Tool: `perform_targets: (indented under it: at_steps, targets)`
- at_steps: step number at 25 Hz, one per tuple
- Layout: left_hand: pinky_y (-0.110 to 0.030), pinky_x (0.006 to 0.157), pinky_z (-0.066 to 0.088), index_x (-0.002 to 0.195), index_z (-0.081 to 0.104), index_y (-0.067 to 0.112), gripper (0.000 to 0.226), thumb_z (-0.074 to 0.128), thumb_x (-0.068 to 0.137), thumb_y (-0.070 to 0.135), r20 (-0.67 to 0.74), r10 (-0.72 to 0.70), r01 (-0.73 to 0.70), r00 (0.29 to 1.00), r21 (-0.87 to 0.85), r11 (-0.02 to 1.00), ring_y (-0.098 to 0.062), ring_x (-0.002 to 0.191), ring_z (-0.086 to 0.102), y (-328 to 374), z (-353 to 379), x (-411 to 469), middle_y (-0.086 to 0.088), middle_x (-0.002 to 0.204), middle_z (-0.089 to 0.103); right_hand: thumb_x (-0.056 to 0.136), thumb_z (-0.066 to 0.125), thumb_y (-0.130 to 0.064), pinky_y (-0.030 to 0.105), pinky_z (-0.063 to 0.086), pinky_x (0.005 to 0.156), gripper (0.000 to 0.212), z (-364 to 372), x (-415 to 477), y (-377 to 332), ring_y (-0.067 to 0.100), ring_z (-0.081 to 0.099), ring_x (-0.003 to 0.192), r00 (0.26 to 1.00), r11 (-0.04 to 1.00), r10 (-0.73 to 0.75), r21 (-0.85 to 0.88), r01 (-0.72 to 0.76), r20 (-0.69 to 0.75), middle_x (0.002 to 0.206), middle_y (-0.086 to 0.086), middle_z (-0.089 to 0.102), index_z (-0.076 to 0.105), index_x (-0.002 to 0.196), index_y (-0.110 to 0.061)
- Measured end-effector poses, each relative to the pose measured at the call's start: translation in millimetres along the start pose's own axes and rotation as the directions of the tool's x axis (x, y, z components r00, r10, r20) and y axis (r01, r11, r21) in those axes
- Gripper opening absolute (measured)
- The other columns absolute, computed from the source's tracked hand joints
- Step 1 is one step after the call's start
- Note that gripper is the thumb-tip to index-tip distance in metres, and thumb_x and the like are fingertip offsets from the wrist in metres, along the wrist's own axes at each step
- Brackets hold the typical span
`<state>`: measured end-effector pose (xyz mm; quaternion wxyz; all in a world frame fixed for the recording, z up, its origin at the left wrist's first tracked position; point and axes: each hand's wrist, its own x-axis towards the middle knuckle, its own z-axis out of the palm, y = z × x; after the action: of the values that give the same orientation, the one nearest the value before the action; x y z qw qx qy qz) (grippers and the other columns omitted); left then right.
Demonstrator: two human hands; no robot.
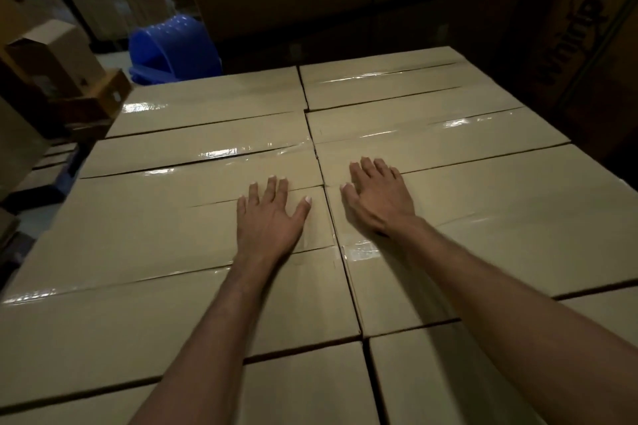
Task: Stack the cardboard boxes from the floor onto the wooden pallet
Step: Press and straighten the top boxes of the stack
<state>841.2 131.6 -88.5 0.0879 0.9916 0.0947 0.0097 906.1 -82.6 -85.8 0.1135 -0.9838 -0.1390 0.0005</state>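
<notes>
Pressing hands: left hand (pixel 272 217) and right hand (pixel 376 198) flat, fingers spread, on cardboard boxes (pixel 207 134).
Done: top layer looks full.
Left: cannot tell from here.

The cardboard boxes (pixel 207 134) are plain tan, each crossed by a strip of glossy clear tape (pixel 221 151) with white glare. Far left sits a bright blue plastic tub (pixel 172 45). Far right, a brown carton (pixel 587 21) bears dark lettering.

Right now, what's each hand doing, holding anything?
Left hand: open, flat on a cardboard box, holding nothing.
Right hand: open, flat on the neighbouring box, holding nothing.
</notes>
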Motion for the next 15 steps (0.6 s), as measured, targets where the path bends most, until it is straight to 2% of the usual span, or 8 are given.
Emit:
perform_targets:
  at_steps: [2, 5, 7, 8, 10, 13, 15]
  targets:
    - [-0.05, 0.127, 0.005, 0.164, 0.019, 0.028, 0.08, 0.017, 0.099, 0.073, -0.034, -0.006, 0.006, 0.999, -0.003, 1.0, -0.029, 0.158, 0.008, 2, 2, -4, 0.004, 0.172, 0.012, 0.105, 0.017, -0.055, 0.048, 0.011, 0.128, 0.068, 2, -4, -2, 0.026, 0.011, 0.158, 1.0, 1.0, -0.007, 0.016, 0.007, 0.011, 0.171, 0.007, 0.016, 0.021, 0.163, -0.02]
    - [-0.049, 0.127, 0.005, 0.164, 0.019, 0.027, 0.079, 0.017, 0.099, 0.073, -0.015, -0.002, 0.002, 1.0, -0.006, 1.0, -0.028, 0.158, 0.008, 2, 2, -5, 0.003, 0.172, 0.012, 0.106, 0.018, -0.058, 0.046, 0.009, 0.128, 0.068, 1, -3, -1, 0.026, 0.01, 0.158, 0.999, 1.0, 0.001, 0.029, -0.002, 0.033, 0.172, 0.006, 0.015, 0.02, 0.163, -0.023]
    - [-0.051, 0.125, 0.013, 0.16, 0.031, 0.028, 0.077, 0.022, 0.098, 0.074, -0.066, 0.002, -0.002, 0.998, 0.009, 1.0, -0.029, 0.154, 0.02, 1, -2, -2, 0.001, 0.169, 0.025, 0.105, 0.022, -0.061, 0.047, 0.023, 0.124, 0.065, -6, 6, 0, 0.029, 0.026, 0.152, 1.0, 0.999, 0.01, 0.042, -0.011, 0.005, 0.164, 0.007, 0.033, 0.04, 0.155, -0.023]
    - [-0.051, 0.122, 0.019, 0.154, 0.04, 0.028, 0.075, 0.026, 0.097, 0.074, -0.105, 0.013, -0.011, 0.994, 0.021, 1.0, -0.029, 0.149, 0.03, -1, -5, 4, 0.0, 0.163, 0.035, 0.106, 0.025, -0.059, 0.045, 0.034, 0.117, 0.06, -9, 14, 0, 0.028, 0.038, 0.142, 0.999, 0.997, 0.024, 0.068, -0.021, -0.039, 0.153, 0.008, 0.046, 0.052, 0.144, -0.022]
    - [-0.048, 0.118, 0.027, 0.146, 0.049, 0.027, 0.07, 0.028, 0.097, 0.072, -0.11, 0.049, -0.048, 0.993, 0.012, 0.999, -0.028, 0.14, 0.04, -4, -9, 19, -0.004, 0.153, 0.046, 0.108, 0.032, -0.051, 0.041, 0.046, 0.099, 0.047, -12, 32, 2, 0.025, 0.05, 0.12, 0.989, 0.994, 0.065, 0.097, -0.052, -0.133, 0.131, 0.006, 0.059, 0.063, 0.124, -0.019]
    - [-0.046, 0.121, 0.022, 0.157, 0.035, 0.028, 0.069, 0.022, 0.101, 0.067, -0.029, 0.104, -0.104, 0.994, 0.021, 0.994, -0.027, 0.149, 0.028, -5, -5, 44, -0.004, 0.164, 0.032, 0.108, 0.043, -0.041, 0.04, 0.049, 0.089, 0.032, -14, 60, -6, 0.022, 0.052, 0.107, 0.966, 0.991, 0.099, 0.113, -0.074, -0.24, 0.117, 0.003, 0.062, 0.065, 0.113, -0.019]
    - [-0.046, 0.116, 0.03, 0.156, 0.036, 0.03, 0.064, 0.025, 0.103, 0.065, -0.043, 0.115, -0.113, 0.992, 0.042, 0.993, -0.031, 0.144, 0.032, -4, -7, 65, -0.004, 0.162, 0.035, 0.106, 0.05, -0.039, 0.039, 0.049, 0.088, 0.025, -15, 79, -17, 0.022, 0.053, 0.108, 0.969, 0.995, 0.061, 0.09, -0.04, -0.239, 0.117, 0.002, 0.063, 0.064, 0.113, -0.02]
